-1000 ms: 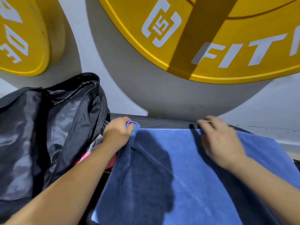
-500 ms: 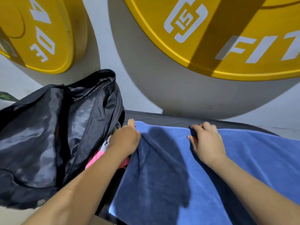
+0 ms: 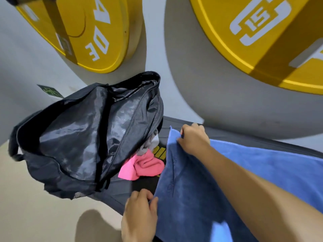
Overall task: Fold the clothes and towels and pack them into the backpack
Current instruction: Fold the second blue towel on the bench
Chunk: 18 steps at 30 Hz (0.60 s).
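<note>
Head view, looking down.

- Blue terry towel (image 3: 201, 189): lies spread on the dark padded worktop (image 3: 118, 191). Its long axis runs off to the right and out of frame. The short left edge faces the backpack and runs near to far. Nap is soft and matte, and a shallow crease runs alongside the left edge.
- Left hand (image 3: 139, 217): at the near-left corner of the towel. Thumb and fingers (image 3: 153, 205) are closed in a pinch on the corner's edge.
- Right hand (image 3: 193, 139): at the far-left corner, fingers (image 3: 188, 130) curled and gripping the cloth. The corner tip stands up just left of the knuckles. The forearm crosses diagonally above the towel.
- The whole left edge lies between the two hands.
- Black shiny nylon backpack (image 3: 83, 140): lies on its side at the worktop's left end, partly overhanging the beige floor (image 3: 43, 215). It is unzipped, its mouth turned toward the towel.
- Crumpled pink garment (image 3: 141, 167) and pale grey garment (image 3: 148, 144): at the backpack's mouth, between bag and towel, just beside the towel's edge.
- Two round yellow weight plates (image 3: 262, 41) stand behind, with white lettering.
</note>
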### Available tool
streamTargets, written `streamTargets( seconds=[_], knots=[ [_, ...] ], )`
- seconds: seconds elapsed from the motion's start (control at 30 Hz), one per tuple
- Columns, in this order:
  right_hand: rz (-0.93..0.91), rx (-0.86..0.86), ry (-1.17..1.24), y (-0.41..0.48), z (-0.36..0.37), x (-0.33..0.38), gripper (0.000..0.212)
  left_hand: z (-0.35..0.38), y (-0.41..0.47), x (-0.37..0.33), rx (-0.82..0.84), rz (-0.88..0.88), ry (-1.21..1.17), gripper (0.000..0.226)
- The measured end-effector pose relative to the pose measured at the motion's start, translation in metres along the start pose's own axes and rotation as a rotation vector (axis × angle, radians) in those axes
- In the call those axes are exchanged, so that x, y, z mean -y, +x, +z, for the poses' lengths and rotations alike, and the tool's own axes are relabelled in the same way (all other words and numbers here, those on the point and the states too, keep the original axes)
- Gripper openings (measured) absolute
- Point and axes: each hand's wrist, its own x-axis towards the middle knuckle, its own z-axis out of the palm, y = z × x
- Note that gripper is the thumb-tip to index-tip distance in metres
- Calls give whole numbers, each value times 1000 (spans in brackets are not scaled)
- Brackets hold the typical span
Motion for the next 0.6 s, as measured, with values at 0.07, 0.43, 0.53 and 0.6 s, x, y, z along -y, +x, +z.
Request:
streamTargets(
  seconds=[0.07,0.43,0.53,0.6],
  knots=[
    [4,31,-49,10,3,4,24,-1,4,5,9,42,-2,30],
    [-97,53,175,33,-20,-11,13,-26,59,-20,298,153,100,85],
    [-70,110,125,37,-17,-10,28,-33,67,-19,314,145,125,88],
    [-48,107,16,39,-11,-7,21,-38,67,-17,259,134,156,89]
  ],
)
